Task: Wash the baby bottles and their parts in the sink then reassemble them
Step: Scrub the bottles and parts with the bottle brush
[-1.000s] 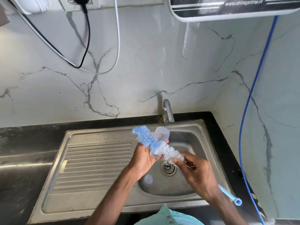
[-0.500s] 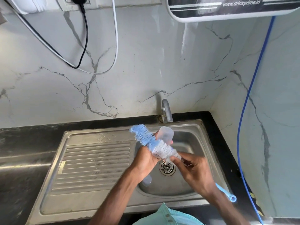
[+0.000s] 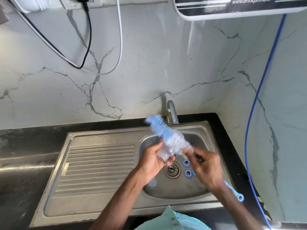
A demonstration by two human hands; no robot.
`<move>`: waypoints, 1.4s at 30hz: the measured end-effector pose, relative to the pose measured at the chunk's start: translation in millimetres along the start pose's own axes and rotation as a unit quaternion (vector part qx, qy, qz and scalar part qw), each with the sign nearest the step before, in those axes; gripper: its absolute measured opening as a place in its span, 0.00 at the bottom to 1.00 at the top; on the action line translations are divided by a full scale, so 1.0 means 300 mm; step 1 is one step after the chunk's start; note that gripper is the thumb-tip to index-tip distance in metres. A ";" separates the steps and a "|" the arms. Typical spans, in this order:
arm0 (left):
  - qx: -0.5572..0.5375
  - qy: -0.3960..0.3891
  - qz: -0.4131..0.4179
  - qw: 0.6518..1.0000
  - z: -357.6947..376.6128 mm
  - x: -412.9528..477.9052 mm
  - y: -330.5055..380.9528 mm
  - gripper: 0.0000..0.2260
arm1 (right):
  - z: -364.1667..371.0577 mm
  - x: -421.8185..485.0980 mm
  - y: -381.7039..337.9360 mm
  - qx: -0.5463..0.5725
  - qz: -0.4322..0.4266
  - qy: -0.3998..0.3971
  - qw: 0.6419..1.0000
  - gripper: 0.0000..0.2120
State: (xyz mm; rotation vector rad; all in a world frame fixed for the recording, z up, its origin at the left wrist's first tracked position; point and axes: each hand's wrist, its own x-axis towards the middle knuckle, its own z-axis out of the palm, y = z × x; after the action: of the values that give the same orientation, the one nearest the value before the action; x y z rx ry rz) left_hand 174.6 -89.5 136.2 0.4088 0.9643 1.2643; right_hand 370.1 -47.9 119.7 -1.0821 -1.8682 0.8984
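Left hand [image 3: 152, 161] grips clear bottle [image 3: 165, 154] over the sink [image 3: 99, 156] basin, just above the drain [image 3: 172, 169], at 12 o'clock. Right hand [image 3: 205, 166] is curled on the bottle brush [image 3: 167, 135] stem; the exact finger hold is motion-blurred. Bristle head lies against the bottle and points to 11 o'clock, toward the tap [image 3: 172, 112]. Handle end sticks out at 4 o'clock past the wrist. Blue rings [image 3: 186, 163] lie at 3 o'clock of the drain. Clear part [image 3: 152, 181] lies at 8 o'clock.
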 end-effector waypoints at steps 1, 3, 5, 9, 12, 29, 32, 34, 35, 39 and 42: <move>0.002 0.014 -0.008 1.000 -0.002 0.000 -0.009 0.15 | -0.012 0.029 0.012 0.009 0.022 0.035 0.999 0.15; -0.002 0.026 -0.017 1.000 -0.002 -0.002 -0.022 0.16 | -0.019 0.045 0.019 0.011 0.038 0.069 0.997 0.20; 0.009 0.035 -0.001 0.999 0.002 0.004 -0.025 0.14 | 0.004 0.005 0.001 -0.009 0.007 0.019 1.000 0.23; 0.067 0.080 0.033 0.994 -0.006 0.022 -0.024 0.12 | 0.032 -0.064 -0.023 -0.029 -0.030 -0.056 0.998 0.18; 0.068 0.119 0.007 0.990 0.008 0.011 -0.034 0.15 | -0.004 0.016 0.005 -0.012 0.025 0.024 0.999 0.16; -0.086 0.041 -0.042 0.995 0.003 0.000 0.007 0.16 | -0.036 -0.057 -0.018 -0.023 -0.018 -0.031 0.999 0.18; -0.078 0.024 -0.044 0.996 0.002 -0.003 0.019 0.14 | -0.041 -0.020 0.015 0.004 0.044 0.023 0.999 0.15; -0.068 0.018 -0.056 0.996 0.016 -0.010 0.020 0.13 | -0.039 -0.003 0.011 0.042 0.088 0.067 0.993 0.11; -0.064 0.023 -0.053 0.996 0.021 -0.011 0.019 0.13 | -0.029 -0.011 0.003 0.041 0.075 0.060 0.994 0.12; 0.008 0.081 -0.006 0.997 0.022 0.007 0.006 0.11 | 0.018 -0.071 -0.026 -0.028 -0.046 -0.039 0.998 0.19; 0.017 0.108 -0.023 0.994 0.025 0.023 -0.008 0.14 | -0.013 -0.010 0.006 0.002 0.007 0.021 1.000 0.17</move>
State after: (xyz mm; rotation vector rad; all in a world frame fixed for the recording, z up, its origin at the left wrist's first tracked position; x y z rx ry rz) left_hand 181.9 -81.9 136.0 0.2768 1.1727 1.2688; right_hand 375.2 -49.2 119.0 -1.1043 -1.8262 0.8805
